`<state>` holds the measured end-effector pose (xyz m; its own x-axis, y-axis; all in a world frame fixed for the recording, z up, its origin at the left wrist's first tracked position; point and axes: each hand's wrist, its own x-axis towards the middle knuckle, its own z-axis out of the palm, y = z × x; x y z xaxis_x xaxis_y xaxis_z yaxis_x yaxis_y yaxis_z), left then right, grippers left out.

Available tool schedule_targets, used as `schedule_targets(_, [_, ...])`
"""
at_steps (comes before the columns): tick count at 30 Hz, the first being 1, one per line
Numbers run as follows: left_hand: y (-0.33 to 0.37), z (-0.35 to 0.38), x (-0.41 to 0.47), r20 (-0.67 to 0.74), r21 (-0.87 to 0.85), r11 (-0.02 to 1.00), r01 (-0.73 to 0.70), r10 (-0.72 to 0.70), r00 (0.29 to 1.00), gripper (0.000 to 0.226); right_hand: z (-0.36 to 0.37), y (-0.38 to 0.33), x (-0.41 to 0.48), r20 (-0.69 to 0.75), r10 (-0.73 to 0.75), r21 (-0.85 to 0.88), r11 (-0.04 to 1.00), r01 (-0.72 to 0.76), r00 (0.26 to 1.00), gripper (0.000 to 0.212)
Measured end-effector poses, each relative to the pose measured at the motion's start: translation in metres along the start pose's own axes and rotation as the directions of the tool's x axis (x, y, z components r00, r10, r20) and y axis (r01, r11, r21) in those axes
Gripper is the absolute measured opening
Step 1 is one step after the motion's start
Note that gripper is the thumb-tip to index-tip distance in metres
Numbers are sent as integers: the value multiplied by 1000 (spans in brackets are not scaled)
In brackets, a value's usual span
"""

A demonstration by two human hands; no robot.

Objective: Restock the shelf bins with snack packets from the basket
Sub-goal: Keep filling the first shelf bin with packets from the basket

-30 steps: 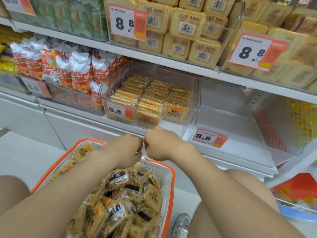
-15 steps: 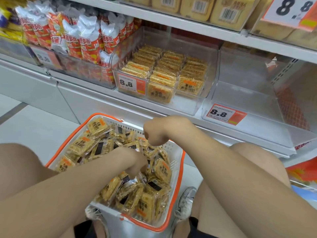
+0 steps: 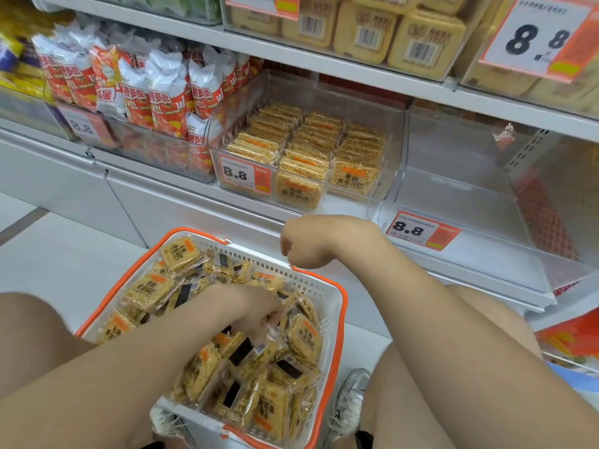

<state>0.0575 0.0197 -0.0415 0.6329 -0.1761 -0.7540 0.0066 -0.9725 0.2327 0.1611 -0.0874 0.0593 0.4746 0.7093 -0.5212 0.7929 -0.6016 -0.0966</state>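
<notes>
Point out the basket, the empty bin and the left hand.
basket [image 3: 342, 319], head view, orange rim on its right side.
empty bin [image 3: 460, 196], head view, bare clear floor.
left hand [image 3: 256, 311], head view, back of the hand.

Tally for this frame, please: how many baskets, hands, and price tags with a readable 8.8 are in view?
basket: 1
hands: 2, the left hand and the right hand
price tags reading 8.8: 4
Total: 7
</notes>
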Motion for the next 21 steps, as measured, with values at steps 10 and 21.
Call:
schedule_targets(10, [9, -64, -35, -566, -802, 466, -372, -399, 721, 28, -27, 15, -33, -358, 77, 163, 986, -19, 931, 23])
schedule_targets(21, [17, -86, -48, -347, -757, -383, -530, -451, 822, 32, -39, 34, -45, -520, 33, 203, 975, 86, 854, 27])
